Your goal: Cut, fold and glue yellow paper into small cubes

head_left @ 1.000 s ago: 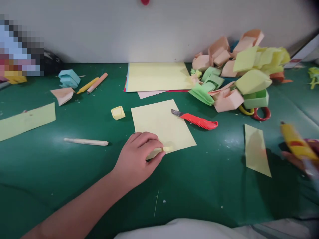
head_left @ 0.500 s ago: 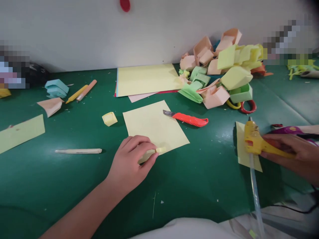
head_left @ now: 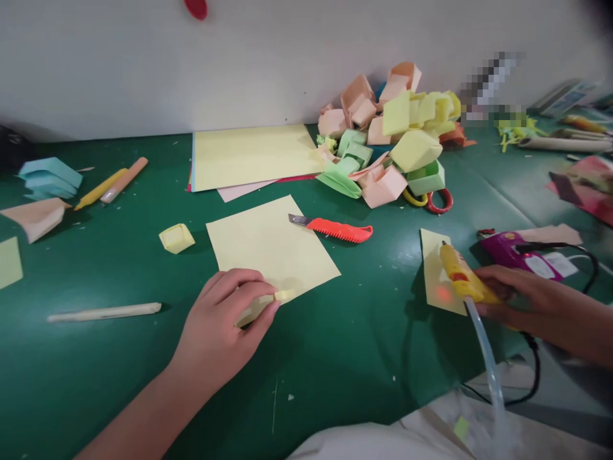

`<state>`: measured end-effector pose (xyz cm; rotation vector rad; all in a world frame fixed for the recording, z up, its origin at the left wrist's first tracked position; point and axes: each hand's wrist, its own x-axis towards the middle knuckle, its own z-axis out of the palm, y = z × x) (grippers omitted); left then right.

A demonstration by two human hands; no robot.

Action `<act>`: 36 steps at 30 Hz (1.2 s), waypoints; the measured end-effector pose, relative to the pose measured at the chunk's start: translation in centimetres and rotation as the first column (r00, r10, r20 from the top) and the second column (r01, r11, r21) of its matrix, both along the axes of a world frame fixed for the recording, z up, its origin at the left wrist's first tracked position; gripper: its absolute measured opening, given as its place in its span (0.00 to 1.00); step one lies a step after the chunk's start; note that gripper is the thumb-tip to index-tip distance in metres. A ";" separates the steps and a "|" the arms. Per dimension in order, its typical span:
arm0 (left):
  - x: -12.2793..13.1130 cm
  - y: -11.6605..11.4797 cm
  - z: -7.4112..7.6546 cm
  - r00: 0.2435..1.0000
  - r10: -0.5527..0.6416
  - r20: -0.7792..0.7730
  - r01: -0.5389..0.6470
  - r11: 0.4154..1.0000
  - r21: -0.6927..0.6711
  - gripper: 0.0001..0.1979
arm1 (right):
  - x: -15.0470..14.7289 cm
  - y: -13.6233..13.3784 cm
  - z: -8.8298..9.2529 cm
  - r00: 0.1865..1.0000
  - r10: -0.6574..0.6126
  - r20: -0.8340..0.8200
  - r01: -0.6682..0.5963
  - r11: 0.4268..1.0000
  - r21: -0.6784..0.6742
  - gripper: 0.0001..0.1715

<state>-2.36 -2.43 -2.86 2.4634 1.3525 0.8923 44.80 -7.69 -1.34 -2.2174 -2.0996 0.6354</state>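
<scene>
Between thumb and fingertips, my left hand [head_left: 227, 319] pinches a small pale yellow paper strip [head_left: 283, 295], which looks folded or rolled. Under that hand lies a square sheet of yellow paper [head_left: 268, 243] on the green table. A red utility knife [head_left: 340, 230], blade out, rests across the sheet's right edge. My right hand [head_left: 522, 300] is wrapped round a yellow hot glue gun [head_left: 462, 271] with a long clear glue stick [head_left: 486, 358] trailing from its back. The gun's nozzle is over a small yellow paper piece [head_left: 431, 281]. Left of the sheet sits a little folded yellow paper piece [head_left: 177, 237].
A heap of folded paper pieces [head_left: 378, 140] stands at the back, scissors handles [head_left: 438, 201] beneath. A stack of coloured paper [head_left: 253, 156] lies beside it. Leftward are a white pen [head_left: 105, 312], markers [head_left: 112, 182] and blue folded paper [head_left: 50, 177]. A purple device with a cord [head_left: 520, 255] sits right.
The view has swung to the right, bringing the purple device more fully into sight. My right hand has turned the glue gun. My left hand keeps its pinch on the strip.
</scene>
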 end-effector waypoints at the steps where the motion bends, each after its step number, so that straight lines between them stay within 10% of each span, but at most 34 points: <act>1: 0.0 0.0 0.0 1.000 0.000 -0.003 0.000 1.000 -0.006 0.05 | 0.2 0.1 -0.3 1.000 0.021 0.017 -0.021 1.000 -0.008 0.33; 11: 0.1 0.0 0.0 1.000 -0.007 -0.007 0.007 1.000 -0.016 0.04 | 1.7 4.6 -1.4 0.990 0.072 0.119 -0.074 0.997 0.015 0.31; 30: 0.1 0.1 0.3 1.000 0.009 -0.001 -0.009 0.999 -0.052 0.05 | 0.2 2.0 -4.0 0.970 -0.200 -0.135 0.231 0.932 0.280 0.32; 36: 0.0 -0.1 -0.1 1.000 0.011 0.009 -0.011 0.997 -0.072 0.05 | -0.5 1.5 -4.0 0.914 -0.285 -0.289 0.397 0.770 0.499 0.37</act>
